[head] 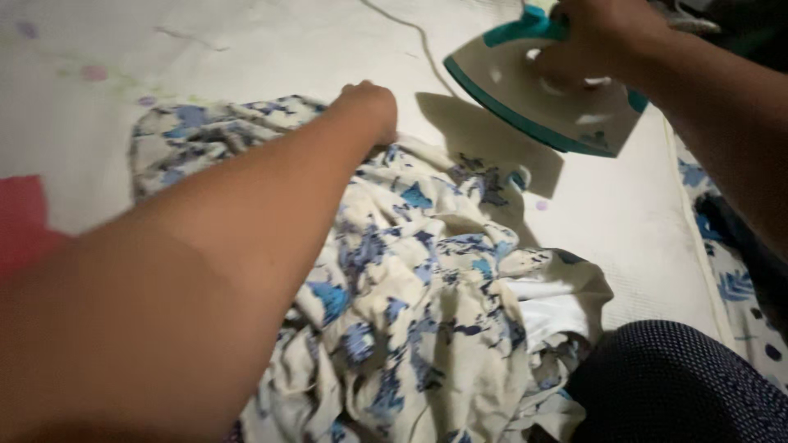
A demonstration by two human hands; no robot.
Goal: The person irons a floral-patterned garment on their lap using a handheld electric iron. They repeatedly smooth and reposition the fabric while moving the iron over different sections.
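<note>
Iron [546, 94] gripped by handle in right hand [603, 41], lifted off cloth; left hand [371, 105], fingers curled, pins blue-print garment [410, 303] flat on white sheet [271, 49].

The garment [427, 303] is thin, matt cloth, cream with blue print, soft and heavily creased. The iron [546, 94] has a smooth, slightly glossy plastic shell, white with teal trim. The sheet [271, 49] beneath is matt, finely textured white fabric. A dotted dark cloth [673, 385] looks knitted.

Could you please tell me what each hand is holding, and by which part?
The right hand grips the iron by its teal handle. The left hand presses on the floral cloth; no grip shows.
</note>
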